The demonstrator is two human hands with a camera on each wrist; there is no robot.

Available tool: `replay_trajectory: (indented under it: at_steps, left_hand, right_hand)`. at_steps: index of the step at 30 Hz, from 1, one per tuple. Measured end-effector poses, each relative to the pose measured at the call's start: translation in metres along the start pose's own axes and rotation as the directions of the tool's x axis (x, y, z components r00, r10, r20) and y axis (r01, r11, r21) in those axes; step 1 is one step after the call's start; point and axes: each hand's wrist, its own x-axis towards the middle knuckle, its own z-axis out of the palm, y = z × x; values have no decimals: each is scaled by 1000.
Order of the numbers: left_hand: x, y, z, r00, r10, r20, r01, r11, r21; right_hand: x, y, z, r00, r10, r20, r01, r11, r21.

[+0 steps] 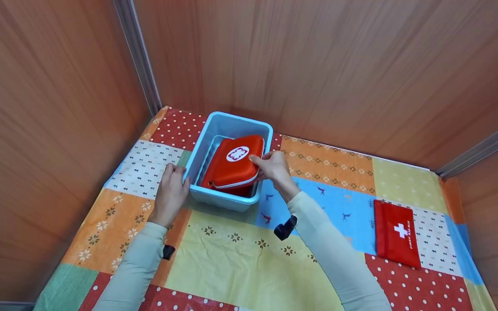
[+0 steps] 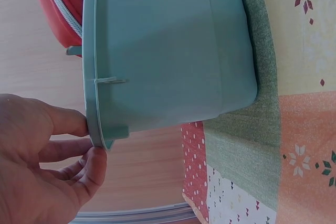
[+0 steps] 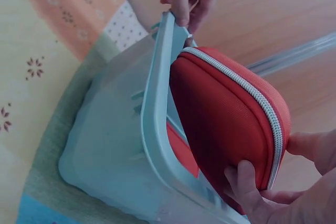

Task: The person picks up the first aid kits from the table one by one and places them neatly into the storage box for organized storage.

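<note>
Pinching tilted red case (image 1: pixel 227 170) by right edge with right hand (image 1: pixel 275 167), the nearer, partly inside blue bin (image 1: pixel 223 195), while gripping near-left rim with left hand (image 1: pixel 172 190); unsure of long axis.

hands (image 3: pixel 307 203) on tilted red zippered case (image 3: pixel 226 114) and blue bin (image 3: pixel 110 145)

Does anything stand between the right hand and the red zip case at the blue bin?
Nothing visible does: the right hand pinches the red zip case at its edge. Something red shows below the case inside the blue bin, not between them.
</note>
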Motion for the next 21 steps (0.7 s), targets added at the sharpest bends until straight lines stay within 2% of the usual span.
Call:
replay_trajectory:
  at_steps: [12, 16, 21]
  left_hand:
    - [0, 0, -1, 1000, -17, 21, 18, 1000, -24]
    - [0, 0, -1, 1000, -15, 24, 15, 1000, -2]
    - [-2, -1, -1, 1000, -5, 9, 5, 1000, -6]
  right_hand:
    - [-1, -10, 17, 997, 48, -66, -56, 991, -125]
    - [-1, -9, 22, 997, 45, -61, -52, 992, -113]
    - [-1, -5, 26, 998, 12, -56, -21, 988, -151]
